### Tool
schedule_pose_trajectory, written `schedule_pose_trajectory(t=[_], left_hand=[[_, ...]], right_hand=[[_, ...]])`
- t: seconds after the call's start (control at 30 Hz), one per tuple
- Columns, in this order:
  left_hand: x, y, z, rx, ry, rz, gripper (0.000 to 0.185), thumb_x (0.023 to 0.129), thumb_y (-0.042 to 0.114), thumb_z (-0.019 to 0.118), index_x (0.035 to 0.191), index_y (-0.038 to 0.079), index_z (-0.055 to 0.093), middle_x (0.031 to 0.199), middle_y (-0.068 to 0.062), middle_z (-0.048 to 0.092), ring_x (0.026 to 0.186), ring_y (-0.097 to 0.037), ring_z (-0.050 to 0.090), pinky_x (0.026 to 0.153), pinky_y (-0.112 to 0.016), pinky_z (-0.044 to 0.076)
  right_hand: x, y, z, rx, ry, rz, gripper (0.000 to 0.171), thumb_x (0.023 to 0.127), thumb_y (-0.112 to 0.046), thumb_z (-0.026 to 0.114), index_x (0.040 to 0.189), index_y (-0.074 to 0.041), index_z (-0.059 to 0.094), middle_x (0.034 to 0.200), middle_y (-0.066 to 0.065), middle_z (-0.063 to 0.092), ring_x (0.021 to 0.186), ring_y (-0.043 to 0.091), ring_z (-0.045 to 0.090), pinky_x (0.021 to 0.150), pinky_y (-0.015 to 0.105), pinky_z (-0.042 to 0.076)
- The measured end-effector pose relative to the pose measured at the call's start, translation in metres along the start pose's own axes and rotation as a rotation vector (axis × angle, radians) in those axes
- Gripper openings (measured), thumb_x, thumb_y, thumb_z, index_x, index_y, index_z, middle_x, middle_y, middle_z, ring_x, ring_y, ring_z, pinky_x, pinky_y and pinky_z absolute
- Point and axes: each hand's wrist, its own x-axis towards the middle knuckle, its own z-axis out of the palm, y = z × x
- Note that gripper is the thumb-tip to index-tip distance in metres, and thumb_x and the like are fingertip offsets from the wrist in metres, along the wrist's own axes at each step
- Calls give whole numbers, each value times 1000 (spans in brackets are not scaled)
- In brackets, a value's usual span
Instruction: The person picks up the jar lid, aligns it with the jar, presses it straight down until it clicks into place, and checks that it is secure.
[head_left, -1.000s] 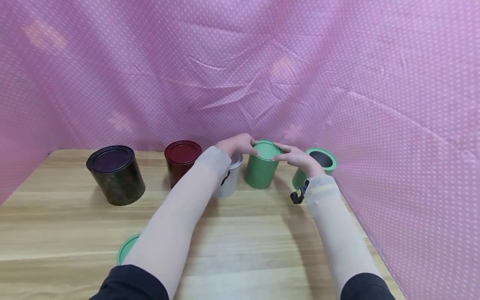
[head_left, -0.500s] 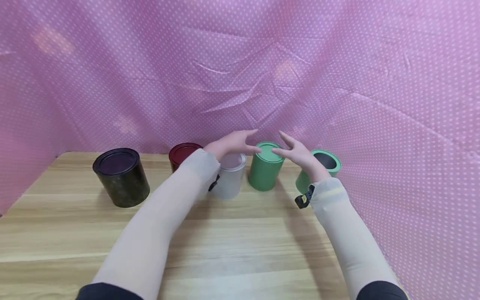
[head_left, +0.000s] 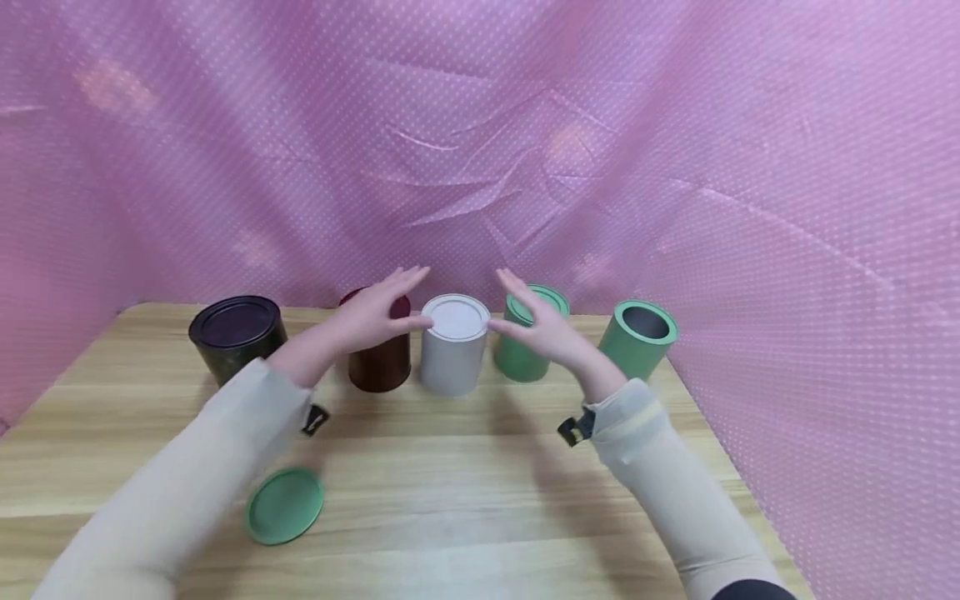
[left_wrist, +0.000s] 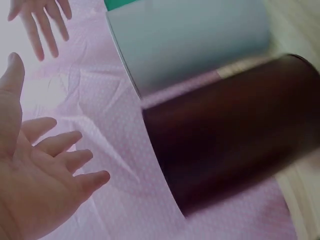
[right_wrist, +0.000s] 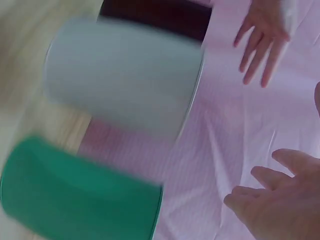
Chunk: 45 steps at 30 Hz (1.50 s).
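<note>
A white lidded can (head_left: pixel 453 358) stands in the middle of the row, between my two spread hands. My left hand (head_left: pixel 367 315) is left of its lid, straight fingers pointing away, overlapping the dark red can (head_left: pixel 380 367) in the head view. On the other side, my right hand (head_left: pixel 542 329) overlaps the lidded green can (head_left: pixel 517 360). Both thumbs point inward at the white can's rim. The left wrist view shows the left palm (left_wrist: pixel 37 185) holding nothing, level with the can tops. In the right wrist view the right fingers (right_wrist: pixel 265 177) are likewise bare.
An uncovered green can (head_left: pixel 633 354) stands at the far right, its dark inside visible. At the left stands a black lidded can (head_left: pixel 236 333). A loose green lid (head_left: pixel 285 506) lies near the front of the wooden table (head_left: pixel 450 517). Pink dotted cloth (head_left: pixel 480 150) hangs behind and at the sides.
Both hands have lifted off the lidded green can, parted and shifted left to either side of the white can. The loose green lid has come into full view as the left arm moved left.
</note>
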Motion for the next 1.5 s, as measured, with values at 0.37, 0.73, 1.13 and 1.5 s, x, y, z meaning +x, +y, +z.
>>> schedule_pose_trajectory(t=[0.37,0.73,1.13,1.5], left_hand=[[-110,-35,-9,21,175,-50,83,90,40,66,154,8,23,159,-22,16,148,-42,6,116,-64,10],[-188,-72,22,140,313,27,86,82,31,75,152,9,31,152,-27,31,142,-51,19,116,-64,10],[-235,-102,71,121,250,18,98,75,28,79,155,18,23,158,-20,22,145,-50,5,107,-76,3],[-255,-109,93,148,110,-87,101,70,39,81,153,17,28,146,-35,33,128,-65,27,94,-81,20]], right_hand=[[-19,-44,82,-81,-98,-170,74,92,-32,65,154,-21,26,163,7,10,150,37,1,117,61,11],[-29,-74,143,-316,-242,-236,79,92,-51,59,155,-33,15,164,1,0,150,31,-10,118,57,14],[-39,-70,199,-451,-448,-282,82,92,-55,55,157,-26,14,163,6,15,150,23,15,119,32,24],[-44,-57,229,-601,-536,-192,88,89,-66,49,156,-22,13,163,6,9,150,25,13,121,30,18]])
